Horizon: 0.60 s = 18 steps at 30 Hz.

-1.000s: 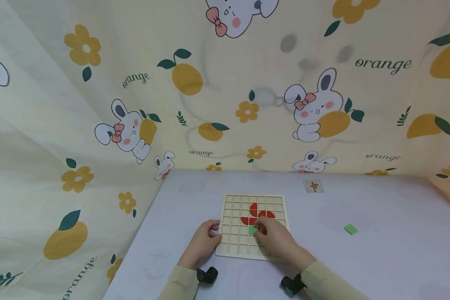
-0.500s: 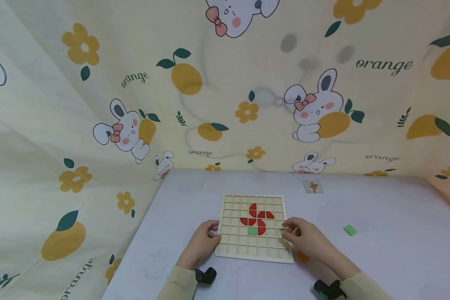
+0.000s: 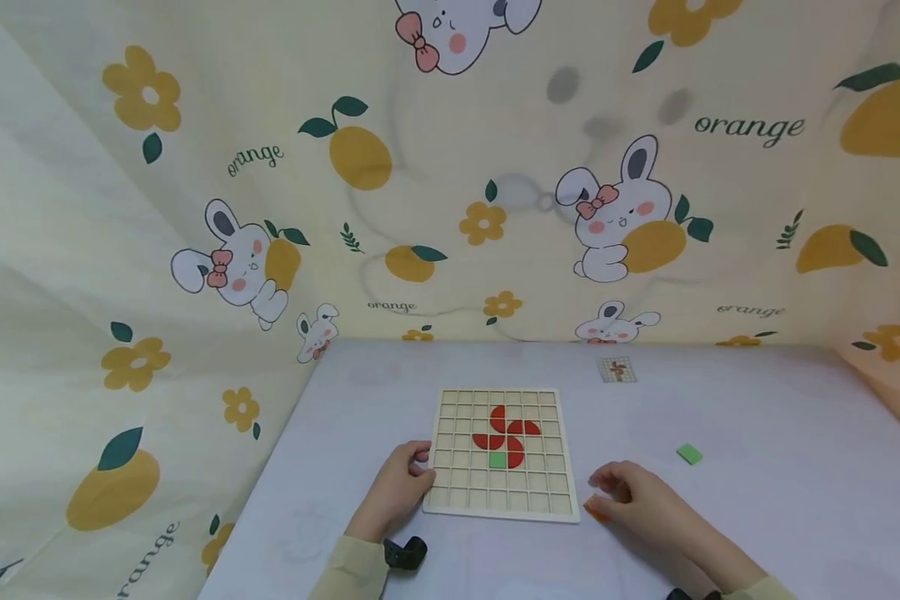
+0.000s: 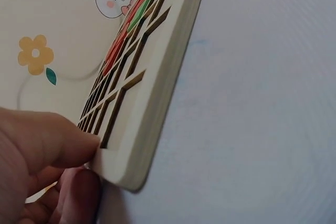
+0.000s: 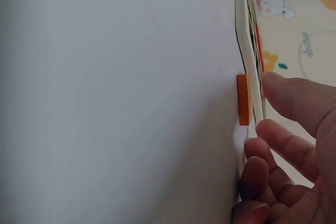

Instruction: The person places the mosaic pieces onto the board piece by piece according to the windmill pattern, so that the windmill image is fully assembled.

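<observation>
A pale wooden grid board [image 3: 457, 492] lies on the table with several red quarter-round tiles [image 3: 516, 452] in a pinwheel and one green square tile [image 3: 498, 460] set among them. My left hand [image 3: 397, 483] holds the board's left edge; in the left wrist view its thumb [image 4: 73, 142] presses near the corner, with curled fingers beside and below. Off the board's lower right corner lies an orange tile [image 5: 243, 99]. My right hand [image 3: 645, 504] is over it, thumb [image 5: 286, 90] and index finger apart, and the tile stands free of both in the right wrist view.
Another green square tile [image 3: 689, 454] lies on the table to the right of the board. A small pattern card [image 3: 617, 369] with a red pinwheel is farther back. Printed cloth [image 3: 435, 167] hangs behind the table and along its left side.
My right hand has left the middle of the board, uncovering a red tile beside the green one, and moved right and down to the orange tile. The left hand keeps its place at the edge.
</observation>
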{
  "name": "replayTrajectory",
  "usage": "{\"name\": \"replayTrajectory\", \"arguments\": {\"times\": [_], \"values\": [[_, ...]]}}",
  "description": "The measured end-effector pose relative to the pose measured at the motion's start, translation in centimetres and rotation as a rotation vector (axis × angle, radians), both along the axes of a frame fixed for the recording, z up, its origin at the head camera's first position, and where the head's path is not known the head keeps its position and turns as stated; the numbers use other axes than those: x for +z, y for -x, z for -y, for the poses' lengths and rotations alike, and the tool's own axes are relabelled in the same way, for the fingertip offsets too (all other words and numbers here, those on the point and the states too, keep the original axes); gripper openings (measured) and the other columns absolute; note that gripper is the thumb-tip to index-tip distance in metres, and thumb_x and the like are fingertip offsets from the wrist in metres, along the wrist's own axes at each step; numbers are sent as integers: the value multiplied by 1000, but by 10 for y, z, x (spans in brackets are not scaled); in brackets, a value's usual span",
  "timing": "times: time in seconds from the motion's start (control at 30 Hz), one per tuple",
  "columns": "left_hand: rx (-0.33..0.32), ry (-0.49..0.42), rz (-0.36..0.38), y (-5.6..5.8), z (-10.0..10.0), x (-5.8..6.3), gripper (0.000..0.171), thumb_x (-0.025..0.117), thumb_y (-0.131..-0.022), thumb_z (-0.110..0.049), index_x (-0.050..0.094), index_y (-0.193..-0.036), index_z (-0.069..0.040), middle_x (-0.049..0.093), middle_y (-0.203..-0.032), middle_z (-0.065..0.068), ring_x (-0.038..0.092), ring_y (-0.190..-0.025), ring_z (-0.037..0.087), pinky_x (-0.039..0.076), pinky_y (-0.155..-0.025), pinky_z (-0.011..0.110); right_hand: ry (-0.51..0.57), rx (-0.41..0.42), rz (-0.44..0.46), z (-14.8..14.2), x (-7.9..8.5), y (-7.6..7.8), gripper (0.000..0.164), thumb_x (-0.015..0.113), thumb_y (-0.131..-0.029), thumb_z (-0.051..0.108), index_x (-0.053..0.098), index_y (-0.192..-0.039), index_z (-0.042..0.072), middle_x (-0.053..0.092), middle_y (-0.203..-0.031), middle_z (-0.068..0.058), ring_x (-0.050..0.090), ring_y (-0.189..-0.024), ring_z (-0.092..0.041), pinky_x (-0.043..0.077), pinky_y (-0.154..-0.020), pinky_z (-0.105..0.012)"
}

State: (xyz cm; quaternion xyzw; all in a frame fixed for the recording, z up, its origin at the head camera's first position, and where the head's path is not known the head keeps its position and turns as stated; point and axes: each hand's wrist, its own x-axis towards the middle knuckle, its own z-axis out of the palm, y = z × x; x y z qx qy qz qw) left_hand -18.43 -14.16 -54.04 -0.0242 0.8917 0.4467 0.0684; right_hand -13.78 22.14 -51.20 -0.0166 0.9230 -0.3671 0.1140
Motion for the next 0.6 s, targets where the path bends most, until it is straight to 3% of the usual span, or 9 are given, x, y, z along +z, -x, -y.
{"name": "replayTrajectory", "arguments": {"times": [0.13, 0.6], "values": [[3, 13, 1, -1, 1, -2, 47, 67, -86, -11, 55, -131, -10, 53, -108, -1, 51, -87, 15, 46, -68, 30, -6, -2, 3, -6, -4, -7, 40, 78, -77, 43, 66, -107, 19, 56, -91, 4, 47, -80, -14, 41, -68, -28], [-14, 12, -21, 1, 1, -1, 46, 66, -86, -12, 55, -130, -9, 53, -108, 0, 51, -86, 15, 46, -68, 31, -23, 4, -31, -8, -10, -9, 25, 78, -80, 23, 68, -103, 23, 52, -87, 4, 46, -79, -14, 40, -66, -27]]}}
